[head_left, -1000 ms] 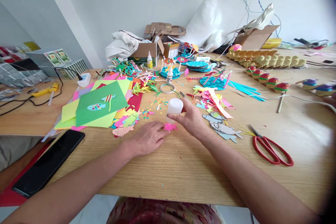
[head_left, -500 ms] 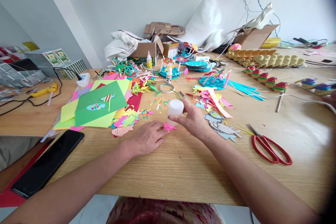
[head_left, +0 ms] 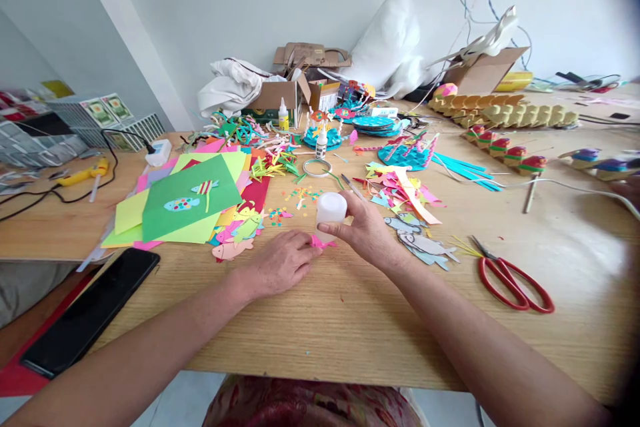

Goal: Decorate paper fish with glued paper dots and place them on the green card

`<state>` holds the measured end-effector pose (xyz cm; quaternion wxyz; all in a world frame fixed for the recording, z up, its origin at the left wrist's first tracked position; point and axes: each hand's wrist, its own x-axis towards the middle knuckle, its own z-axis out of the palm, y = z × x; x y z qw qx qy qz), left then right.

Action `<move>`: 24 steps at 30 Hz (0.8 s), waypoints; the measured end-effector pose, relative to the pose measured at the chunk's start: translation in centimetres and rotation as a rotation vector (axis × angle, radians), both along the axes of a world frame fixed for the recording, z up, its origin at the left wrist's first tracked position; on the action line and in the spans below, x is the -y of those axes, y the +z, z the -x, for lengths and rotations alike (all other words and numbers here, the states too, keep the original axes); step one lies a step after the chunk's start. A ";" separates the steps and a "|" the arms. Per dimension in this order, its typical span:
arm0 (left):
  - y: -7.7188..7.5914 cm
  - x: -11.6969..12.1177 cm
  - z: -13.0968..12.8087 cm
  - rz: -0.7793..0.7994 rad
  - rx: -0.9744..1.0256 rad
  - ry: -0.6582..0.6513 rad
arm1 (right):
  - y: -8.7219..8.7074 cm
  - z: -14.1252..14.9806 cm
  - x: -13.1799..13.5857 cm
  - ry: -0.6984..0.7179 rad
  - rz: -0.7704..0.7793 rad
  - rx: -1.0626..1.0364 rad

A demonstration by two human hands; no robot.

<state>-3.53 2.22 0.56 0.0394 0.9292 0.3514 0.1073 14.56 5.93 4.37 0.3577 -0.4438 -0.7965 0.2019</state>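
My right hand (head_left: 367, 230) is wrapped round a whitish translucent bottle (head_left: 331, 210), its flat round end turned up. The bottle's lower end, partly hidden, is over a small pink paper fish (head_left: 325, 243). With its fingertips on the left end of that fish, my left hand (head_left: 285, 260) lies low on the table, fingers together and bent. Just beyond the bottle are loose confetti-like paper dots (head_left: 300, 195) and a slim pointed tool (head_left: 353, 187). Grey-blue paper fish (head_left: 425, 243) lie right of my right hand; coloured paper fish (head_left: 243, 230) are left of my left hand.
Red-handled scissors (head_left: 515, 283) lie at right, a black phone (head_left: 90, 310) at left. A green sheet with decorated fish (head_left: 193, 193) tops a paper stack. Farther back stand glue bottles (head_left: 321, 143), a tape ring (head_left: 317, 168) and paper scraps (head_left: 400, 187). A glue gun (head_left: 85, 172) rests far left.
My right hand has shifted the bottle slightly left and down over the pink fish. My left hand stays in place.
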 end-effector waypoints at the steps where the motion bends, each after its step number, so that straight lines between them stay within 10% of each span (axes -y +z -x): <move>1: 0.0 0.0 0.0 -0.001 -0.001 -0.003 | 0.0 0.0 0.0 -0.006 0.003 0.003; 24: 0.0 -0.1 0.0 -0.006 -0.001 -0.001 | -0.1 0.1 0.2 0.022 -0.012 -0.012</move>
